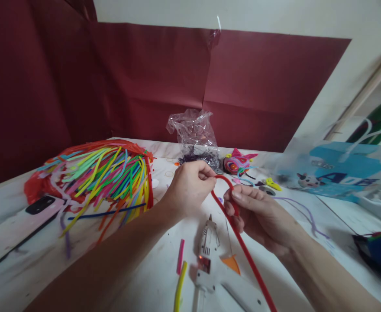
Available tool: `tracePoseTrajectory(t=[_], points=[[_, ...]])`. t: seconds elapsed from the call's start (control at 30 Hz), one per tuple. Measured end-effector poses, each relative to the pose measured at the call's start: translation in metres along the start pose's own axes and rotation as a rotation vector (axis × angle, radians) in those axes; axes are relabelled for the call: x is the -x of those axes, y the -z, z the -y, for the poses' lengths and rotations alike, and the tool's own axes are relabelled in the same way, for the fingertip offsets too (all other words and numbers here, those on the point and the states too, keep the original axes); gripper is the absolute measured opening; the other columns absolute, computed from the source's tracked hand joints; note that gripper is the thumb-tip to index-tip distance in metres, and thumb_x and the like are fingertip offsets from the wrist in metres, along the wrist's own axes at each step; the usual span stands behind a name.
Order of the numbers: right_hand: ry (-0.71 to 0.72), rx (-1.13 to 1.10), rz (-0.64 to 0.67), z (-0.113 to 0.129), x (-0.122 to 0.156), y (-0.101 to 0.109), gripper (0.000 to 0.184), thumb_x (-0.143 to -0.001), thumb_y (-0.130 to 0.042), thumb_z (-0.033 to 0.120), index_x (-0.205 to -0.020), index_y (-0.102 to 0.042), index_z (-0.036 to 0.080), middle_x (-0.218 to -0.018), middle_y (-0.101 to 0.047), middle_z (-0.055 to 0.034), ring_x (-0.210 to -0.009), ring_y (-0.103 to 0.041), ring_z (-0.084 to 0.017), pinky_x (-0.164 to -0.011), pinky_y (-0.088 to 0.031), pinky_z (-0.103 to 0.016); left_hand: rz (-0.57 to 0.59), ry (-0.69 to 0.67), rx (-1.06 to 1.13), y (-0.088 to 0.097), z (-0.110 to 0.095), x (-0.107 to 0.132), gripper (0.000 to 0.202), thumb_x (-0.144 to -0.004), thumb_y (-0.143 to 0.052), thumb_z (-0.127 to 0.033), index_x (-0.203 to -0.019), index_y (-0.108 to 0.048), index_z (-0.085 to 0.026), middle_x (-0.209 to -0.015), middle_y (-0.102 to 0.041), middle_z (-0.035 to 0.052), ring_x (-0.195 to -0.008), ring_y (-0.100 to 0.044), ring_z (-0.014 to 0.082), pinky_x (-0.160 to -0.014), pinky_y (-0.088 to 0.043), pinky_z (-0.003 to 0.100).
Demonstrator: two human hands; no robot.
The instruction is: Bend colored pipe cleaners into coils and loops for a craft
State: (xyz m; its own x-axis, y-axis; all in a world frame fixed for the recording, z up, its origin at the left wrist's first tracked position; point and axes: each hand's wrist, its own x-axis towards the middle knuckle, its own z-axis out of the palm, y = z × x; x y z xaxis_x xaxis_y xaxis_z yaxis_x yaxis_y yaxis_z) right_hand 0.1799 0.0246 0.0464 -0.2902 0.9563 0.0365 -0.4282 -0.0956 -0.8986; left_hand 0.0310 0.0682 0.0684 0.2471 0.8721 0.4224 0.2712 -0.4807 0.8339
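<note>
Both hands hold one long red pipe cleaner, bent into a loop at its upper end. My left hand pinches the loop's left side between thumb and forefinger. On the loop's right side, my right hand has its fingers closed round the bent part. The rest of the pipe cleaner slants down toward the bottom edge of the view. Below the hands lies a white hot glue gun, nozzle pointing away, with a small red light on its body. Short pink and yellow pipe cleaner pieces lie left of it.
A red plastic bag spills many coloured pipe cleaners at the left, beside a phone. At the back stand a clear plastic bag and a pink, fuzzy figure. A printed carrier bag stands at the right.
</note>
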Motion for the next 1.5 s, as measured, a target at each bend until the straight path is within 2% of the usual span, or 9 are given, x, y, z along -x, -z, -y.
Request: tracePoseTrajectory(t=[0.2, 0.3, 0.4, 0.63, 0.87, 0.97, 1.13, 1.3, 1.5], points=[[-0.007, 0.028, -0.016, -0.003, -0.001, 0.003, 0.015, -0.065, -0.074, 0.024, -0.061, -0.065, 0.012, -0.051, -0.063, -0.0002, -0.035, -0.053, -0.005, -0.037, -0.042, -0.012, -0.021, -0.022, 0.017, -0.001, 0.001, 0.0, 0.003, -0.066, -0.054, -0.016, -0.066, -0.056, -0.016, -0.054, -0.053, -0.0043, -0.046, -0.046, 0.0054, -0.047, -0.038, 0.019], [0.002, 0.039, -0.015, -0.004, -0.001, 0.002, 0.014, -0.065, -0.073, 0.023, -0.061, -0.065, 0.013, -0.066, -0.068, -0.0033, -0.049, -0.06, -0.008, -0.047, -0.047, -0.015, -0.019, -0.016, 0.026, -0.002, 0.002, 0.0, 0.003, -0.066, -0.053, -0.015, -0.066, -0.056, -0.016, -0.055, -0.054, -0.0041, -0.047, -0.047, 0.0057, -0.048, -0.039, 0.019], [-0.027, 0.047, 0.048, -0.004, -0.001, 0.001, 0.014, -0.069, -0.07, 0.025, -0.063, -0.064, 0.014, -0.078, -0.07, -0.0077, -0.061, -0.065, -0.016, -0.054, -0.05, -0.022, -0.017, -0.028, 0.015, -0.002, 0.003, 0.001, 0.005, -0.066, -0.053, -0.014, -0.067, -0.057, -0.016, -0.058, -0.057, -0.0034, -0.049, -0.049, 0.0065, -0.048, -0.039, 0.019], [-0.038, 0.057, 0.073, -0.004, 0.0, 0.001, 0.016, -0.07, -0.069, 0.026, -0.062, -0.061, 0.014, -0.06, -0.068, -0.0062, -0.048, -0.062, -0.013, -0.048, -0.047, -0.02, -0.06, -0.136, -0.159, 0.0, 0.001, 0.002, 0.007, -0.067, -0.053, -0.013, -0.067, -0.059, -0.016, -0.06, -0.059, -0.0023, -0.053, -0.05, 0.0082, -0.051, -0.039, 0.021], [-0.08, -0.004, 0.092, -0.005, -0.002, 0.002, 0.012, -0.071, -0.068, 0.024, -0.064, -0.064, 0.014, -0.064, -0.069, -0.0051, -0.05, -0.063, -0.012, -0.049, -0.05, -0.02, -0.049, -0.162, -0.221, 0.002, -0.004, 0.003, 0.011, -0.068, -0.051, -0.008, -0.067, -0.059, -0.016, -0.061, -0.06, -0.002, -0.052, -0.05, 0.0086, -0.051, -0.039, 0.021], [-0.085, 0.024, 0.07, -0.005, -0.002, 0.001, 0.014, -0.071, -0.068, 0.025, -0.066, -0.064, 0.013, -0.066, -0.069, -0.0072, -0.05, -0.062, -0.012, -0.043, -0.046, -0.017, -0.052, -0.195, -0.249, 0.001, -0.004, 0.004, 0.011, -0.069, -0.051, -0.008, -0.069, -0.06, -0.016, -0.06, -0.059, -0.0022, -0.05, -0.048, 0.0079, -0.049, -0.037, 0.02], [-0.077, 0.006, 0.044, -0.008, -0.002, 0.001, 0.015, -0.07, -0.07, 0.025, -0.068, -0.065, 0.012, -0.064, -0.067, -0.0052, -0.044, -0.054, -0.005, -0.04, -0.039, -0.013, -0.072, -0.243, -0.313, 0.0, -0.003, 0.005, 0.012, -0.07, -0.052, -0.007, -0.071, -0.06, -0.016, -0.06, -0.059, -0.0025, -0.048, -0.044, 0.007, -0.049, -0.036, 0.02], [-0.081, 0.003, 0.022, -0.011, -0.002, -0.001, 0.015, -0.066, -0.073, 0.024, -0.068, -0.066, 0.011, -0.051, -0.062, -0.001, -0.042, -0.053, -0.006, -0.038, -0.038, -0.013, -0.091, -0.259, -0.331, 0.0, -0.002, 0.005, 0.012, -0.07, -0.052, -0.007, -0.071, -0.06, -0.016, -0.058, -0.058, -0.0029, -0.048, -0.045, 0.0071, -0.051, -0.036, 0.02], [-0.072, -0.001, 0.037, -0.011, -0.001, -0.004, 0.014, -0.066, -0.073, 0.023, -0.064, -0.066, 0.011, -0.057, -0.066, -0.0034, -0.041, -0.053, -0.005, -0.037, -0.038, -0.012, -0.09, -0.259, -0.327, -0.001, -0.001, 0.006, 0.013, -0.07, -0.051, -0.008, -0.073, -0.061, -0.017, -0.061, -0.06, -0.0024, -0.05, -0.047, 0.0082, -0.051, -0.037, 0.021]])
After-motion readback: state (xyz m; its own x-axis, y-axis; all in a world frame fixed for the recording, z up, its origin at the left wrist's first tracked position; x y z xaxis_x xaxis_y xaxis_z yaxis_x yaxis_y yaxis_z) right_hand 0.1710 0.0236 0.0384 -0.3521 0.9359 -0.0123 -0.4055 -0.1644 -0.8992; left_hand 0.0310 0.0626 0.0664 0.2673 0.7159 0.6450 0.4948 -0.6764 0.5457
